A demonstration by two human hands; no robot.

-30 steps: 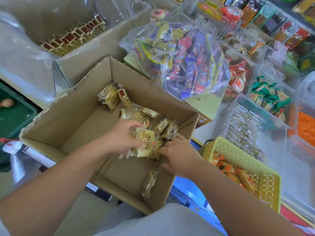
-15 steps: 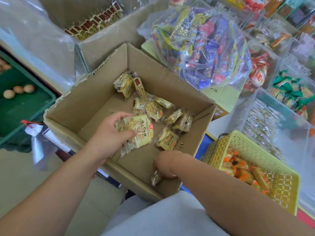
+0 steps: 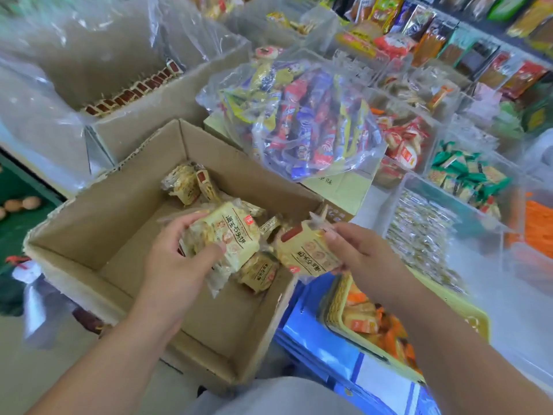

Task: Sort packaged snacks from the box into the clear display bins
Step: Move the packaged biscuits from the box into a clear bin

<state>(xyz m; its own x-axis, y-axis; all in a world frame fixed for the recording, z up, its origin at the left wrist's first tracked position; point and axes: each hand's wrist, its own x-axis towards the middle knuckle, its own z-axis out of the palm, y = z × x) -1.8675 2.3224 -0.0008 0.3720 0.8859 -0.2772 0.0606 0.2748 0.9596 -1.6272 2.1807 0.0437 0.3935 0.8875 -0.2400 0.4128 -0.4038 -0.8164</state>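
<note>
Crowded shop counter in the head view, with clear display bins (image 3: 402, 196) of wrapped snacks ranged along the right and rows of larger packs behind them. At centre, an open cardboard box (image 3: 98, 259), a few loose cracker packets (image 3: 185, 184) lying at its far side and bottom. Over the box, left hand (image 3: 176, 265), fingers and thumb curled round a bunch of yellow packets (image 3: 230, 235). Just beside it, above the box's right wall, right hand (image 3: 368, 259), pinching a single yellow packet (image 3: 305, 253) by its edge. Touching the bunch or just short of it: cannot tell. Behind the box, a clear bag of mixed snacks (image 3: 305, 124) resting on a pale carton. Far left, a plastic-lined carton (image 3: 143, 115). Under the right forearm, a yellow basket (image 3: 469, 317) holding orange packets. At the left edge, eggs (image 3: 30, 202) in a green crate (image 3: 18, 182).
</note>
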